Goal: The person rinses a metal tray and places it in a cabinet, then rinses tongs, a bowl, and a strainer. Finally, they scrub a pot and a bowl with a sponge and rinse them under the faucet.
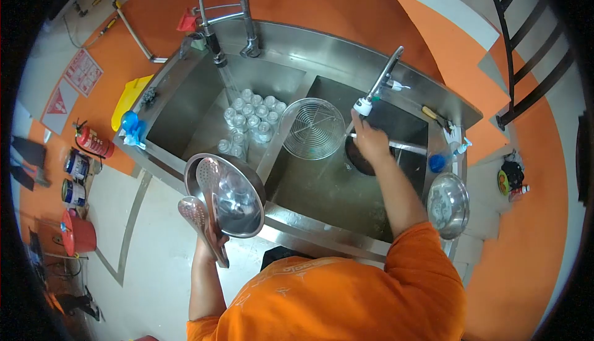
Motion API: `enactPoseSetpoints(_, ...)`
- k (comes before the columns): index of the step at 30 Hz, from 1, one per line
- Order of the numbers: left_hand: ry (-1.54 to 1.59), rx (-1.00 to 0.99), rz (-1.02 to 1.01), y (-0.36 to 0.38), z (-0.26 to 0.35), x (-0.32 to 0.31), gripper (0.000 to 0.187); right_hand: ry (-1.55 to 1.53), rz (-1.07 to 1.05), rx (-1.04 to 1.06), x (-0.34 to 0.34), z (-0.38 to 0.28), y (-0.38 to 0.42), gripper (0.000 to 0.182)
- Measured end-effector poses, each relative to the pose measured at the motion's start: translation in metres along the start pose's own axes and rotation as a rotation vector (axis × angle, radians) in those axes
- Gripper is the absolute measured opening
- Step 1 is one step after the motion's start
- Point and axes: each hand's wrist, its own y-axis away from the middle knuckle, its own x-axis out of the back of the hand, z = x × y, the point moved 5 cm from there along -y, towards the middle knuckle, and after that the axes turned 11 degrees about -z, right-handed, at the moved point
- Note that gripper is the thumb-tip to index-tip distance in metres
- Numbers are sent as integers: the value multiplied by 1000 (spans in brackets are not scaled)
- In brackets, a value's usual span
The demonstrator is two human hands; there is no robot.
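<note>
My left hand point(218, 242) is closed around the handles of two slotted spoons point(195, 212) and also supports a steel mixing bowl point(240, 208), which tilts over the sink's front edge. My right hand point(371, 142) reaches over the right basin with its index finger stretched up to the white nozzle of a tap point(365, 105), apparently touching it. Below that hand, a dark round pan point(359, 158) with a long metal handle sits partly hidden in the basin. A round wire rack point(312, 129) rests by the divider, left of my right hand.
Water runs from a spring-neck faucet point(218, 53) onto several upturned glasses point(250, 115) in the left basin. Murky water lies in the right basin point(322, 196). On the right ledge are a metal bowl point(448, 206), a blue scrubber point(437, 163) and a brush with a yellow handle point(429, 113).
</note>
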Motion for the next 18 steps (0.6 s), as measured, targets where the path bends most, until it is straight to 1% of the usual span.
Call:
enactPoseSetpoints(2,35,-60,-95,3,12,-17,36,164,-105,106,14,10,-25,57)
enactPoseSetpoints(5,68,-67,22,-6,2,-14,28,289,-350,146,26,20,-45,52)
enactPoseSetpoints(8,84,-39,64,-9,-6,-10,27,323,-248,274,19,37,-50,50)
enactPoseSetpoints(9,94,-54,56,-9,-6,-11,27,316,-185,293,20,39,-47,49)
enactPoseSetpoints(11,113,-75,42,-6,-2,-13,27,380,-126,334,18,41,-43,48)
enactPoseSetpoints(13,96,-59,-24,-3,-2,-9,26,427,-43,400,17,43,-42,46)
enactPoseSetpoints(14,86,-53,-54,-1,-1,-9,26,436,-56,400,15,45,-45,45)
enactPoseSetpoints(16,83,-59,-31,-1,0,-11,29,448,-80,396,12,47,-50,44)
enactPoseSetpoints(18,108,-66,-38,-3,1,-11,32,442,-35,449,9,49,-51,44)
